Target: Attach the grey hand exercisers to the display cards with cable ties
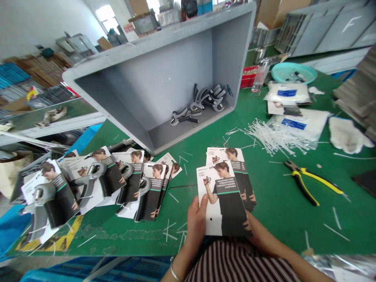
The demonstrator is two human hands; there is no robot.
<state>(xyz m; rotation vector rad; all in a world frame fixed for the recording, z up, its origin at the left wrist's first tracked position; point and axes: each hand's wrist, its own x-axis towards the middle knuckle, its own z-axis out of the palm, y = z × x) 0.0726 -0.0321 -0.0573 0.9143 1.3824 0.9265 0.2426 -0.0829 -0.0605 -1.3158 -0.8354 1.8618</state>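
A printed backing card (226, 203) for a hand grip strengthener is held up near the table's front edge. My left hand (196, 219) closes on its left side, with the thumb on the front face. At the lower right edge is my right hand (257, 229), gripping the card there; its fingers are mostly hidden behind it. Just beyond lies a stack of similar cards (242, 156), partly covered by the held one. To the left, several hand grips mounted on cards (101, 172) overlap on the table. Loose grey and black hand grips (185, 116) lie inside a grey plastic bin (176, 74) tipped on its side.
On the right lie a pile of white cable ties (273, 137), yellow-black cutting pliers (302, 180), a white glove (346, 135) and plastic packs (308, 121). A turquoise basin (293, 72), a clear bottle (261, 74) and a red box (248, 77) stand farther back. Cable-tie offcuts litter the green table (205, 250).
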